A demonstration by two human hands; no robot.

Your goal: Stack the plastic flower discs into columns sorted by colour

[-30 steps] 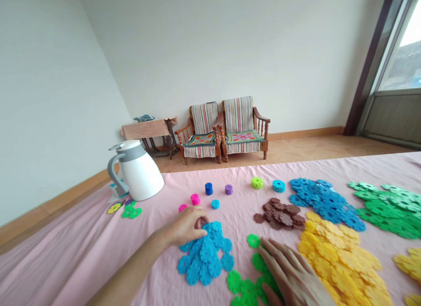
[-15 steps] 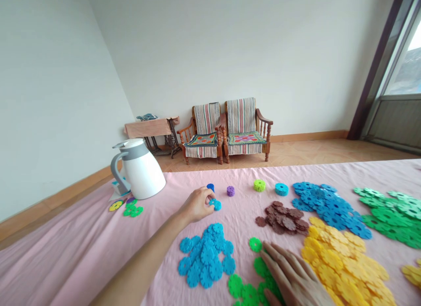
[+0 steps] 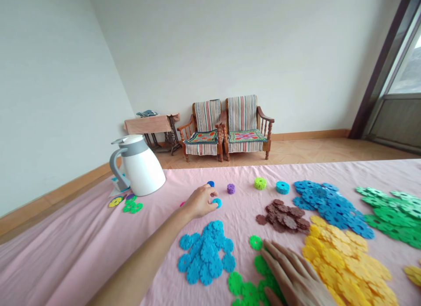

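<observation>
My left hand (image 3: 200, 200) reaches forward over the pink cloth and pinches a small stack of light blue discs (image 3: 216, 203) with its fingertips. Just behind the hand stands a dark blue stack (image 3: 211, 183); a pink one peeks out at its left. Nearer to me lies a pile of light blue snowflake discs (image 3: 205, 253). My right hand (image 3: 296, 277) rests flat, fingers stretched out, on a pile of bright green discs (image 3: 250, 288), with one green disc (image 3: 255, 242) lying apart ahead of it.
A white jug (image 3: 138, 165) stands at the left, with a few loose discs (image 3: 130, 205) before it. Purple (image 3: 230, 189), lime (image 3: 260, 183) and teal (image 3: 282, 187) stacks line the back. Brown (image 3: 283, 214), blue (image 3: 329, 203), yellow (image 3: 342, 257) and green (image 3: 391, 211) piles fill the right.
My left hand left the light blue pile and moved forward to the small light blue stack, setting a disc on it. My right hand stayed on the green pile.
</observation>
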